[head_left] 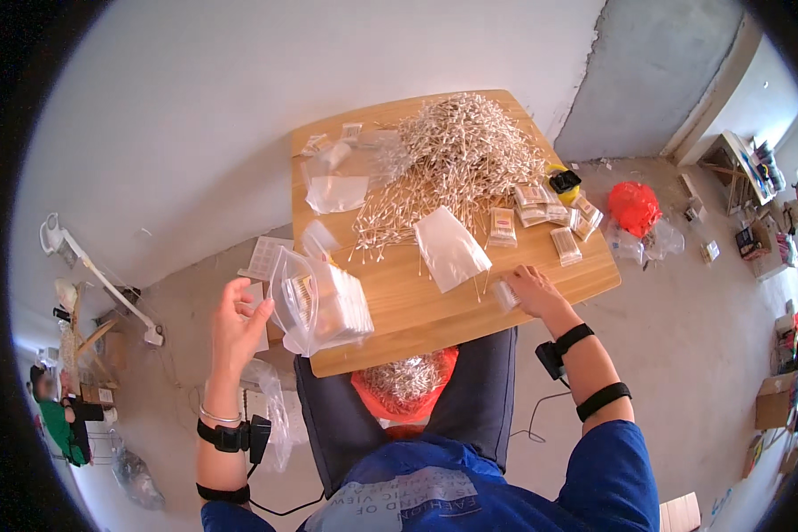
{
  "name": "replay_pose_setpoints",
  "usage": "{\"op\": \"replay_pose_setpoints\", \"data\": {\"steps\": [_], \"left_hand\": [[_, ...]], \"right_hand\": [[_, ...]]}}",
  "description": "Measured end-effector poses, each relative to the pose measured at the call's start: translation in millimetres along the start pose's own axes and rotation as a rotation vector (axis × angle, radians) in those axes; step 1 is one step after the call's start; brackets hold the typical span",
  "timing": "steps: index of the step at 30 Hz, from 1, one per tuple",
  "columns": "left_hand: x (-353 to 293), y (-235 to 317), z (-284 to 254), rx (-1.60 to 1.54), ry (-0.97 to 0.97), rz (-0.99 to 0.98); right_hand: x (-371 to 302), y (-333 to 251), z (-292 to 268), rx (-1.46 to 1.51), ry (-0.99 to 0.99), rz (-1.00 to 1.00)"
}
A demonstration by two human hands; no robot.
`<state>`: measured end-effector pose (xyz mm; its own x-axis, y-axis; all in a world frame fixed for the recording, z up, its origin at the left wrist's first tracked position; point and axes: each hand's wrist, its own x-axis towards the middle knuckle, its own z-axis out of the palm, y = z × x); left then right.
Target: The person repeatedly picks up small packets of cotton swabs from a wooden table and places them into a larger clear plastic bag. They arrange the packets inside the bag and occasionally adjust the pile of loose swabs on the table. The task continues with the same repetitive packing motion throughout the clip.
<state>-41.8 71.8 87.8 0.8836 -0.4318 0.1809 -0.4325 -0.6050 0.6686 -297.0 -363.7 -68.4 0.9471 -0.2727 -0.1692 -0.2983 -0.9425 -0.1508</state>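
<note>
Clear plastic bag [315, 330] of packets sits near left on the table [408, 310], just beside your left hand [241, 321], which is spread and holding nothing. Your right hand [537, 291] touches a blurred small packet [505, 295] near right; I can't tell whether it grips.

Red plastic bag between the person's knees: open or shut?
Open: inside the red plastic bag, a heap of thin whitish pieces shows uncovered.

packing workshop: swab heap [470, 142], packets [503, 228], patchy wall [417, 53]
</note>
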Motion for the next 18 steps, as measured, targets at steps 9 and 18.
{"op": "replay_pose_setpoints", "data": {"steps": [9,18], "left_hand": [[-2,7,15,-0.302,-0.166,-0.288],[-3,1,22,-0.282,-0.059,-0.172]], "right_hand": [[-13,7,9,0.321,0.164,0.148],[16,-193,-150,1.488,0.101,-0.272]]}}
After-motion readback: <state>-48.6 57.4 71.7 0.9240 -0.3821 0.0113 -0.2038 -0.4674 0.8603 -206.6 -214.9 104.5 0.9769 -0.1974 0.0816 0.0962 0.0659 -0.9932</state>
